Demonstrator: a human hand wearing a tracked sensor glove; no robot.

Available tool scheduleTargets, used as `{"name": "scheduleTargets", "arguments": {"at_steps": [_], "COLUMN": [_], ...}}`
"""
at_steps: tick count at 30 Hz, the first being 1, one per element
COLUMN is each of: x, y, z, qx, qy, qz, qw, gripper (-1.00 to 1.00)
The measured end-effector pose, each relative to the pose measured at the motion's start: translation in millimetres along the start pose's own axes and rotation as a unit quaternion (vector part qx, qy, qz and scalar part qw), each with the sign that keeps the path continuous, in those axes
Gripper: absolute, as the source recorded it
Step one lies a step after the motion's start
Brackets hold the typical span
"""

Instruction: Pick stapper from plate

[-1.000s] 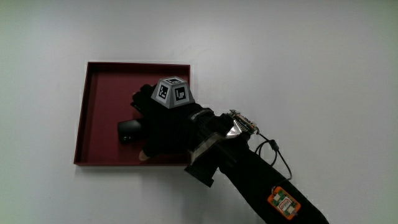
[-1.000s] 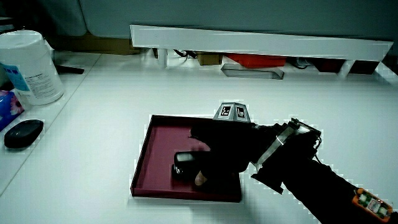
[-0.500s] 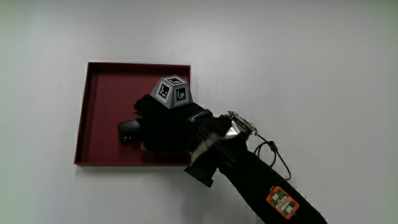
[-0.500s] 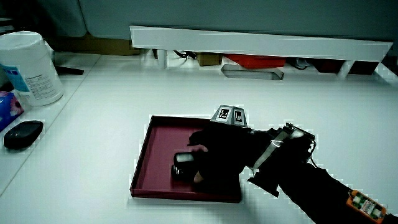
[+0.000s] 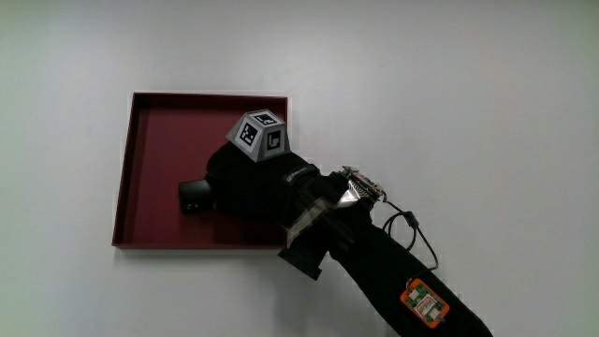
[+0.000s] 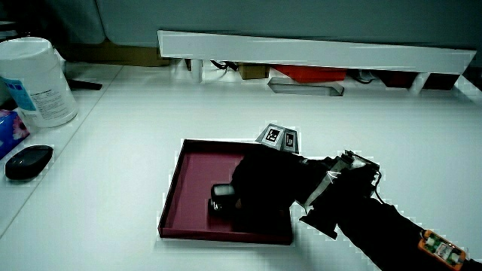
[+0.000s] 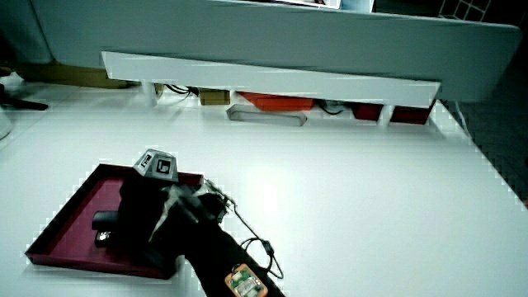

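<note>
Fingers: curling down around the stapler (image 5: pixel 194 196), closing over most of it; only one black end is showing past the glove.
Hand: the hand (image 5: pixel 245 183) is lying low inside the plate (image 5: pixel 150 131), pressing over the stapler; in both side views it is covering the stapler's near part (image 6: pixel 263 188) (image 7: pixel 140 210).
Cube: the patterned cube (image 5: pixel 261 137) is sitting on the back of the hand, tilting upward.
Stapler: it is lying on the plate's floor, toward the rim nearer the person; its uncovered end is showing in a side view (image 6: pixel 222 197) and as a dark stub in a side view (image 7: pixel 104 219).
Plate: a dark red square tray with a low rim, resting flat on the white table (image 5: pixel 449 84).
Forearm: the black sleeve (image 5: pixel 388 271) is crossing the plate's near corner, carrying a small orange tag (image 5: pixel 426 304).
Table edge: a white tub (image 6: pixel 34 79) and a black mouse (image 6: pixel 28 160) are standing well apart from the plate.
</note>
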Motion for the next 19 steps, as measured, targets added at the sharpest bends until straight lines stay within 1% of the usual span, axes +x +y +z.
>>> {"name": "scheduleTargets", "arguments": {"at_steps": [3,5,6,8,9,10,11,12,14,17,18,19], "x": [-2.0,-8.0,-8.0,-9.7,-9.7,-5.7,-8.2,12.8,20.5,28.5,29.7,34.9], "y": [-6,-15,-18,-26,-29,-30,-37,-22,-26,-38,-43,-45], "z": [11.4,23.6,27.7,38.7,43.4,45.8,52.9,46.0,53.4,67.4,72.6,76.5], "qx": [0.014,0.023,0.021,0.034,0.033,0.035,0.04,0.046,0.066,0.076,0.075,0.088], "qy": [0.001,0.0,0.002,-0.004,0.006,-0.006,0.005,-0.005,-0.013,0.004,0.013,0.003], "qz": [0.006,0.01,0.017,0.015,0.021,0.018,0.026,0.07,0.092,0.1,0.098,0.106], "qw": [0.9999,0.9997,0.9996,0.9993,0.9992,0.9992,0.9989,0.9964,0.9935,0.9921,0.9923,0.9905], "gripper": [1.0,1.0,1.0,1.0,1.0,1.0,1.0,1.0,1.0,1.0,1.0,1.0]}}
